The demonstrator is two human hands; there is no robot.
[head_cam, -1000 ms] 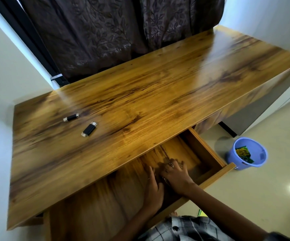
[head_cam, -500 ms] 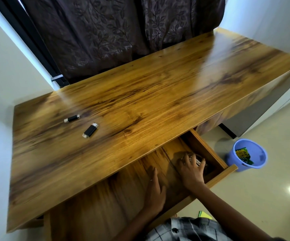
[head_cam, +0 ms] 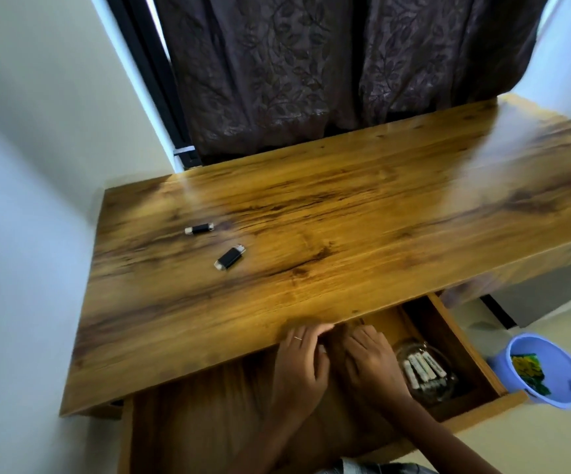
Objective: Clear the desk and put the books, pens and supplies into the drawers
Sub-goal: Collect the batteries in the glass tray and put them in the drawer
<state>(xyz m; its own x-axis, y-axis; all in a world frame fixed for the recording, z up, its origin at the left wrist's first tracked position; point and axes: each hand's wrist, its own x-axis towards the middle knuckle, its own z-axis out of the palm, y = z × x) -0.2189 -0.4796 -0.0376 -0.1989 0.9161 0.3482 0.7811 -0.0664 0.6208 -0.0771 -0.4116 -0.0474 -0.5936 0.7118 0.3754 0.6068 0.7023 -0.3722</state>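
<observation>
Up and to the left of my hands, well apart from them, two USB sticks lie on the desk top [head_cam: 345, 234]: the smaller USB stick [head_cam: 199, 229] farther back, the larger USB stick [head_cam: 230, 257] nearer the front edge. They are the only loose items I see left up there, so I judge the clearing nearly done.

My left hand [head_cam: 303, 366] lies inside the open drawer [head_cam: 462, 336], fingers fairly straight and reaching under the desk's front edge, holding nothing I can make out. Just beside it, my right hand [head_cam: 373, 360] rests the same way, fingers loosely bent; I cannot tell whether it touches anything.

Immediately right of that hand sits a clear dish [head_cam: 426, 374] of small white items, already stowed. Next I probably need to lift a hand out and reach up-left for the sticks.

Beyond the drawer, a blue bucket [head_cam: 550, 367] stands on the floor.
</observation>
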